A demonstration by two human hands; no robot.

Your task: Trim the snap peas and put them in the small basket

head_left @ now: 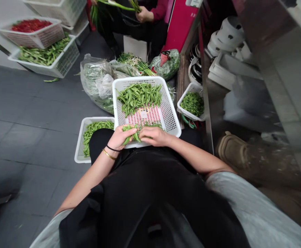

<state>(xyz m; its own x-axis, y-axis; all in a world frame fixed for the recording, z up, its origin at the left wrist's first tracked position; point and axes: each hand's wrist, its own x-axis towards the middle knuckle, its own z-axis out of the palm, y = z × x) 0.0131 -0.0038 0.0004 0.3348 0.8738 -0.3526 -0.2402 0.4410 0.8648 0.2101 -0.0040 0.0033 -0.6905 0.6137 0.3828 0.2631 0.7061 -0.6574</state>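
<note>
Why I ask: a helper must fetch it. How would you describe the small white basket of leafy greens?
Find the large white basket of green pods against the person's lap. Just right of it sits a smaller white basket. Its contents set it apart: leafy greens, not long pods.

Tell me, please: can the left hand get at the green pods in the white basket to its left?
Probably yes: the left hand is close to that white basket and its green pods, with nothing between them, though it grips other pods.

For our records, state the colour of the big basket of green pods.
The basket is white, red showing through its mesh floor; best in the head view.
</note>
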